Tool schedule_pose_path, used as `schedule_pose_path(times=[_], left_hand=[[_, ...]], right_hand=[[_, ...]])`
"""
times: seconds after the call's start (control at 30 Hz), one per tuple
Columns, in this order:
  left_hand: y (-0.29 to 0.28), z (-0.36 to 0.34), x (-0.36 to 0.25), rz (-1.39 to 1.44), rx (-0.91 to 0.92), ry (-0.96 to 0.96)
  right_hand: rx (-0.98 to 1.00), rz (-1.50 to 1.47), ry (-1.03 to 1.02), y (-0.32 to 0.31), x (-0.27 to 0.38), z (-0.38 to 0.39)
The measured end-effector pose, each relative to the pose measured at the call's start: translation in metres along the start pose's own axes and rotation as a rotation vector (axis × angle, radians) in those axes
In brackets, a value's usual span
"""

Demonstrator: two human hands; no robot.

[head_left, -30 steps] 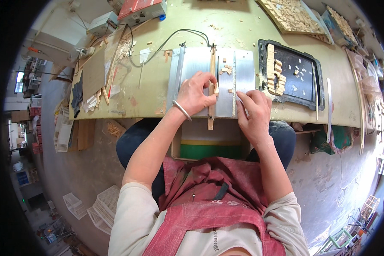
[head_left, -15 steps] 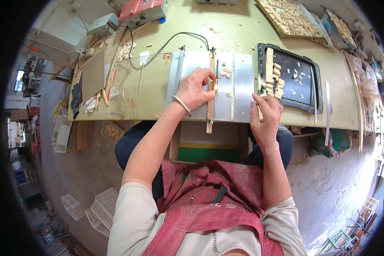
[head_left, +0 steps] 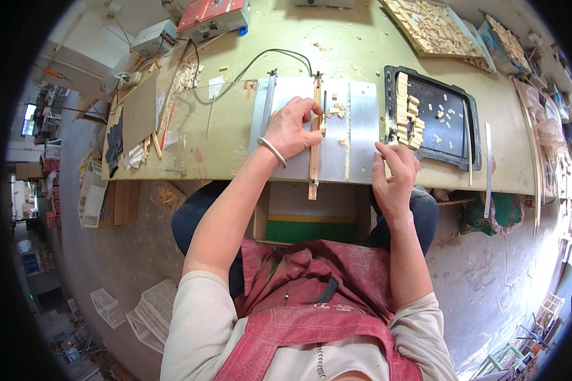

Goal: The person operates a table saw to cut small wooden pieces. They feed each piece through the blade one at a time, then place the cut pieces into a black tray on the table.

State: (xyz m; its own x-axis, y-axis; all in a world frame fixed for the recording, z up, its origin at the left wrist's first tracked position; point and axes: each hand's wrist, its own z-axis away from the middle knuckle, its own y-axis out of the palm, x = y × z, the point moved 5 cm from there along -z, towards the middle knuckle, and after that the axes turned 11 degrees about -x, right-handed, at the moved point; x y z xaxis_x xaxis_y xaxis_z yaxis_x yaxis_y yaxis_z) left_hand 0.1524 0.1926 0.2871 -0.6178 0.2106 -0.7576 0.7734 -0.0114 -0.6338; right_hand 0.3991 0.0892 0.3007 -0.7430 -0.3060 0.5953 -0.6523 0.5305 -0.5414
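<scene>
My left hand (head_left: 302, 124), with a metal bangle at the wrist, has curled fingers at a wooden strip (head_left: 313, 164), pinching a small pale wood piece (head_left: 322, 127) against it. The strip lies across a silver metal plate (head_left: 359, 130) with a slot, a groove and a rail at the left. Several small wood squares (head_left: 337, 109) sit right of the slot. My right hand (head_left: 391, 171) is at the plate's right edge, thumb and forefinger nearly together; I cannot make out what, if anything, is between them. Beside it a black tray (head_left: 467, 127) holds wooden blocks (head_left: 413, 120) and small white pieces.
At the back are a red control box (head_left: 213, 16), a black cable (head_left: 267, 51) and boards of wood pieces (head_left: 438, 35). Cardboard (head_left: 136, 108) and offcuts lie left; long strips stand at the right edge. An open drawer or box (head_left: 311, 227) sits under the bench between my knees.
Over the last second my right hand has moved rightward from the groove to the plate's right edge. My left hand stays at the wooden strip with only slight finger movement.
</scene>
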Motion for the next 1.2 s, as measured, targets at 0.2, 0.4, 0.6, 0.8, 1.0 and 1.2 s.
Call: schedule_pose_path(times=[0.2, 0.4, 0.6, 0.8, 1.0, 1.2], left_hand=[[0.002, -0.005, 0.004, -0.017, -0.010, 0.003], [0.001, -0.010, 0.005, -0.021, -0.029, 0.003], [-0.004, 0.023, -0.015, -0.047, 0.043, 0.036], [-0.011, 0.044, -0.023, 0.016, 0.162, -0.033], [-0.018, 0.043, -0.032, 0.147, 0.493, 0.099], [-0.025, 0.054, -0.043, 0.152, 0.418, 0.126]], right_hand=[[-0.005, 0.004, 0.011, 0.001, -0.003, 0.001], [-0.010, 0.000, 0.017, 0.002, -0.005, 0.001], [-0.023, -0.001, 0.018, 0.001, -0.007, 0.002], [-0.005, -0.021, 0.010, 0.006, -0.003, 0.004], [0.022, -0.037, -0.001, -0.008, 0.005, 0.000], [-0.057, 0.012, 0.086, -0.066, -0.019, -0.010]])
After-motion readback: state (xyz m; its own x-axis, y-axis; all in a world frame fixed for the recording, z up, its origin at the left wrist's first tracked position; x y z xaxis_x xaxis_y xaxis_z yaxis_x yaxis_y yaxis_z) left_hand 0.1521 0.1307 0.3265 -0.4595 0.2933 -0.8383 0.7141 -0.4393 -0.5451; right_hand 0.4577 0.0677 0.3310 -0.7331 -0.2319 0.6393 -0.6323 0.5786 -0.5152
